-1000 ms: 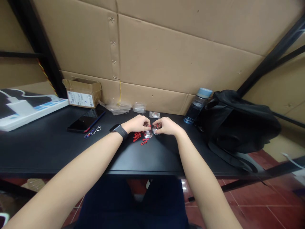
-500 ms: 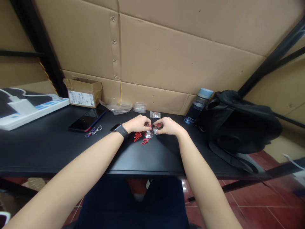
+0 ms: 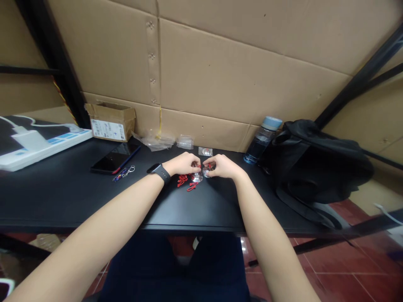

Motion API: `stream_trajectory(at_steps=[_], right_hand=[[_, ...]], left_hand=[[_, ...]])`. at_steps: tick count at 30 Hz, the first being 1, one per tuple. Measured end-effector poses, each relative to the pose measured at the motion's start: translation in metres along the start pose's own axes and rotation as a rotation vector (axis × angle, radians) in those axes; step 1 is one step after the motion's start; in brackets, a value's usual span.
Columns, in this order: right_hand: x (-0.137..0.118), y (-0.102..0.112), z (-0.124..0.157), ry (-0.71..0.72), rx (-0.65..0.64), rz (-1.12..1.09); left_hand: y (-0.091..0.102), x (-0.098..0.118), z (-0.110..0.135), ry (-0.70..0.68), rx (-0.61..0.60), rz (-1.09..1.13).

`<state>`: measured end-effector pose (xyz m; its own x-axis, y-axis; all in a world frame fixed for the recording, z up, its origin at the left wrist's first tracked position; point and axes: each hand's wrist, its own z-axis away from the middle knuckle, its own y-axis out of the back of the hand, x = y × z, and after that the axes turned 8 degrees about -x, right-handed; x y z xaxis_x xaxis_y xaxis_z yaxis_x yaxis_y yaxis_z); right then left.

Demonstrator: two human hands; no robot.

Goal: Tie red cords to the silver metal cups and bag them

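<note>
Near the middle of the black tabletop, my left hand [image 3: 187, 163], with a dark watch [image 3: 160, 171] on its wrist, is closed by pinching the top of a shiny, dome-like disc [image 3: 197, 177] that has a red cord. Close beside it on the right, my right hand [image 3: 221, 165] pinches a second shiny disc [image 3: 206, 171], also with red cord at its top. A narrow gap parts the two discs. Whether they are metal or clear plastic I cannot tell. Several red cord loops [image 3: 181, 180] lie by the left fingers, and another loop [image 3: 191, 187] sits just in front.
Behind my hands lie a bagged disc [image 3: 205, 151] and clear plastic bags [image 3: 185, 141]. To the left are a phone [image 3: 115, 158], keyring [image 3: 124, 173], cardboard box [image 3: 110, 121] and power strip [image 3: 47, 147]. A water bottle [image 3: 262, 140] and black backpack [image 3: 321, 163] stand right.
Hardly anything differs: both hands keep their pinch on the discs in the same place. The whole view has shifted very slightly.
</note>
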<state>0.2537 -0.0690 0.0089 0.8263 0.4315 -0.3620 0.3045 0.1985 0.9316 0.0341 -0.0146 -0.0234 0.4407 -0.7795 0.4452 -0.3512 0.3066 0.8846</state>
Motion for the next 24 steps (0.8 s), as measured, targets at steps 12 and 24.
stream_trajectory(at_steps=[12,24], right_hand=[[-0.0026,-0.004,-0.0021,0.038,0.032,-0.011],[-0.0022,-0.0048,-0.0067,0.08,0.321,-0.15]], left_hand=[[-0.001,0.0001,0.0,-0.008,0.011,-0.013],[-0.0032,-0.0034,-0.0012,-0.039,0.058,-0.028]])
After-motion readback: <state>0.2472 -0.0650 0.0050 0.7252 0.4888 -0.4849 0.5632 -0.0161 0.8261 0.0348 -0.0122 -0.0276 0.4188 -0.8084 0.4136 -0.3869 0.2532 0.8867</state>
